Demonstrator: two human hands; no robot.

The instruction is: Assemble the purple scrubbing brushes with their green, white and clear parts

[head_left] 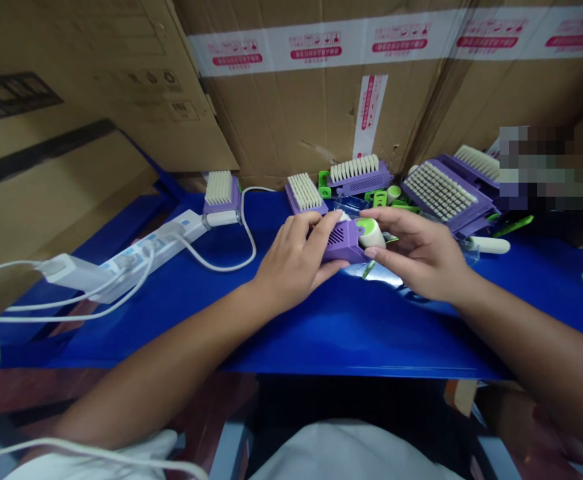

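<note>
1. my left grip [296, 257] is closed around a purple plastic brush body [344, 241], with my fingers lying across it and a slotted vent showing beside them. its underside is turned away, so i cannot tell what is there.
2. my right grip [416, 253] is narrow, its fingertips [378, 220] pinching a round white-and-green cap [371, 233] at the end of the body. my fingers cover part of the join, so i cannot tell if the cap is fully seated.
3. the body and cap sit between my hands, over the blue desk [351, 333].
4. just behind my hands lies a heap of purple bristle brushes [360, 175], green plastic parts [378, 198] and clear plastic pieces [351, 207]. they overlap, so i cannot count them.
5. a pixelated patch [546, 167] hides whatever lies at the right end of the heap.
6. to my left, a white power strip [156, 253] rests on the desk with white cables [244, 227] running from it, some cut off by the frame. cardboard boxes [321, 100] stand behind the desk.
</note>
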